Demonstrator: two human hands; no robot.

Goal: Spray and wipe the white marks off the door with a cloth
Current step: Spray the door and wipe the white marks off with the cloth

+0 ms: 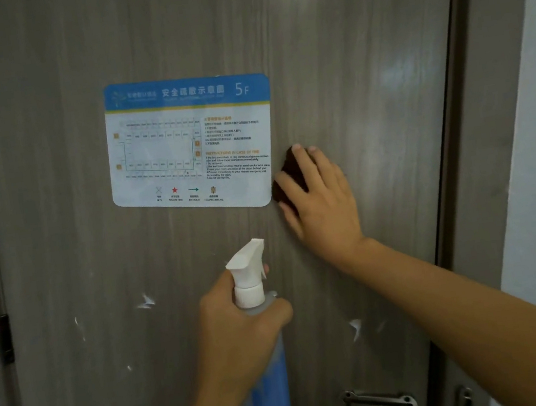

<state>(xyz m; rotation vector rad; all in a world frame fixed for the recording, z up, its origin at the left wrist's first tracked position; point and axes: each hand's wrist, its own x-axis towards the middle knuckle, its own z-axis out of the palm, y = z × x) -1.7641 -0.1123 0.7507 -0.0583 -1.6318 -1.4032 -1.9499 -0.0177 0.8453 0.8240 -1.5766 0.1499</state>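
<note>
The right hand is pressing a dark cloth flat against the door, just beside the lower right corner of the evacuation plan sign. The fingers are lying straight and slightly spread over the cloth, palm toward the wood — a pose that is spreading pressure across the pad for wiping, I judge, rather than gripping it. The forearm is reaching up from the lower right, wrist bent back a little so the hand is sitting flush.

The left hand is holding the spray bottle upright by its neck, fingers curled round it, with the white trigger head pointing up and right toward the door. One fingertip is showing beside the trigger; whether it is squeezing cannot be told. The bottle is being kept close and aimed, probably so spraying and wiping can alternate without putting anything down.

White marks are showing low on the door — left of the bottle and another patch under the right forearm — so much of the wiping seems to be ahead. A metal latch is sitting near the bottom edge.
</note>
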